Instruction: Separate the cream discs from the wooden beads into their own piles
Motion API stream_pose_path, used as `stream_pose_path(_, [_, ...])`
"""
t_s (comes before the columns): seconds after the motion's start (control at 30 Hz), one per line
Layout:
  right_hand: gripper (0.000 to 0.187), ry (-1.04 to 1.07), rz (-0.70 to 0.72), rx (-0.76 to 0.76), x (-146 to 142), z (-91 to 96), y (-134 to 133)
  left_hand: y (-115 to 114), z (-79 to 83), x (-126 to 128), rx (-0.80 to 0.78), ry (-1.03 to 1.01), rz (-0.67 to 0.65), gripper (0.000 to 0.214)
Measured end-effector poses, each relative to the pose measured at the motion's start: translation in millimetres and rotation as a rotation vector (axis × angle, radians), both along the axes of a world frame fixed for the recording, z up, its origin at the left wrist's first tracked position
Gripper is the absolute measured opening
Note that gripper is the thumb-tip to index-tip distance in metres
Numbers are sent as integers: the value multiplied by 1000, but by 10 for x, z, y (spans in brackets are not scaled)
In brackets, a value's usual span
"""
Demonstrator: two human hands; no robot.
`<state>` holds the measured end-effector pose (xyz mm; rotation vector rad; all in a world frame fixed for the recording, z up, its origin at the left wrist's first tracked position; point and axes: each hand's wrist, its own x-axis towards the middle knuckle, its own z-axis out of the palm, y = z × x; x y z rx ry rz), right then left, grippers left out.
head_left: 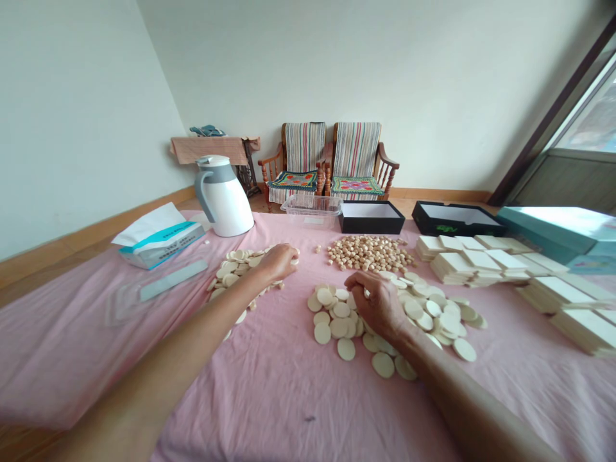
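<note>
My left hand [278, 260] rests with curled fingers on a pile of pale wooden discs [233, 269] at the left, pinching one disc at its fingertips. My right hand [378, 303] lies on a wider spread of the same discs [433, 311] in the middle of the pink cloth [269, 385], its fingers bent and closed over discs. Behind the hands sits a heap of small wooden beads [368, 251].
A white jug [222, 196], a tissue pack [161, 240] and a clear lid [158, 285] stand at the left. A clear tub [312, 210], two black boxes [370, 217] and teal boxes [558, 228] line the back. Stacks of pale square tiles [486, 260] fill the right.
</note>
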<state>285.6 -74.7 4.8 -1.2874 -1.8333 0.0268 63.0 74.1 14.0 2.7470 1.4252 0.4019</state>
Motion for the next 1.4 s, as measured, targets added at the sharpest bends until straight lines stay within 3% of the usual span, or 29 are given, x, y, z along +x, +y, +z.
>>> stream_pose_path(0.3, [23, 2, -7, -15, -9, -5, -5, -8, -13, 67, -10, 15, 75, 14])
stream_pose_path(0.5, [23, -2, -23, -2, 18, 24, -6, -103, 24, 123, 2, -62, 52, 13])
stream_pose_path(0.6, [23, 2, -46, 7, 36, 45, -12, -289, 100, 234, -30, -151, -43, 12])
stream_pose_path(0.67, [22, 7, -56, 6, 44, 48, -12, -454, 156, 327, -136, -316, -220, 12])
stream_pose_path(0.77, [22, 8, -59, 6, 49, 37, -4, -688, 221, 435, -273, -418, -381, 16])
stream_pose_path(0.87, [22, 6, -59, 3, 50, 25, 0, -821, 257, 445, -268, -439, -419, 20])
stream_pose_path(0.97, [22, 3, -60, -7, 45, 24, -7, -848, 267, 352, -155, -475, -347, 16])
stream_pose_path(1.07, [23, 0, -47, -6, 34, 31, -17, -844, 216, 195, -59, -511, -222, 15])
stream_pose_path(1.2, [23, -2, -31, -14, 15, 27, -16, -894, 29, -4, 34, -513, -114, 16])
stream_pose_path(1.4, [22, 10, -19, -20, 9, -2, -3, -1006, -161, -107, 14, -299, -222, 16])
